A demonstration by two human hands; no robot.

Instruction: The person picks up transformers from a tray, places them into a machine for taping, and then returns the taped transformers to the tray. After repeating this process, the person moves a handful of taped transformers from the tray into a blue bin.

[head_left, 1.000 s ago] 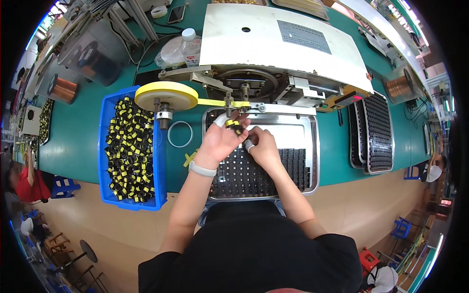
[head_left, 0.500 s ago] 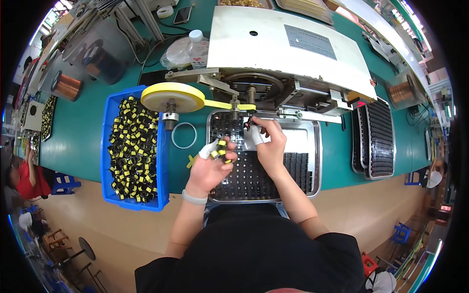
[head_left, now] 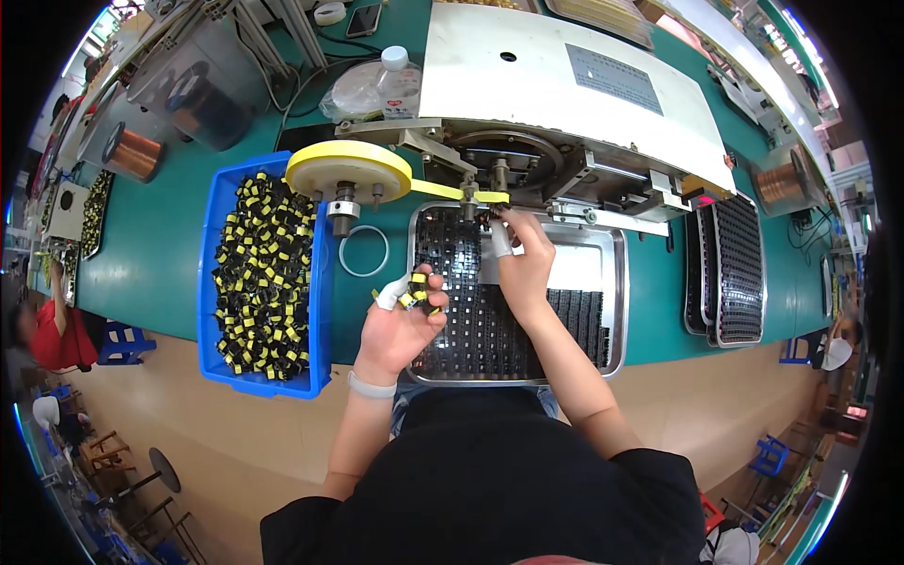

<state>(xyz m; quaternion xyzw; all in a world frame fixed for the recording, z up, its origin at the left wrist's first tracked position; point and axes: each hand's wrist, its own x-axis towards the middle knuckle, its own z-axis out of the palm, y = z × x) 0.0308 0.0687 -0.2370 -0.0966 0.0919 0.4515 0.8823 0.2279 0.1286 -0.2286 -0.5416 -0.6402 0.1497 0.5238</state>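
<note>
My left hand (head_left: 400,330) is curled, palm up, around several small black bobbins wrapped in yellow tape (head_left: 415,294). White wrapping covers its thumb. My right hand (head_left: 525,268), also with a white-wrapped finger, reaches up to the spindle of the taping machine (head_left: 500,171). Its fingertips are closed on a small dark bobbin, mostly hidden at the spindle's end. Yellow tape (head_left: 439,190) runs from a tape roll (head_left: 350,174) to that spot. Beneath both hands lies a metal tray (head_left: 617,282) holding rows of black bobbins (head_left: 480,339).
Left of the tray stands a blue bin (head_left: 209,311) heaped with yellow-taped bobbins. A pale ring (head_left: 386,252) lies between them. Stacked trays of black parts (head_left: 737,273) sit at right. A plastic bottle (head_left: 399,87) stands behind the tape roll.
My right hand has moved up to the machine's spindle with the dark bobbin, which is now mostly hidden. My left hand still holds its taped bobbins. The whole view has shifted slightly.
</note>
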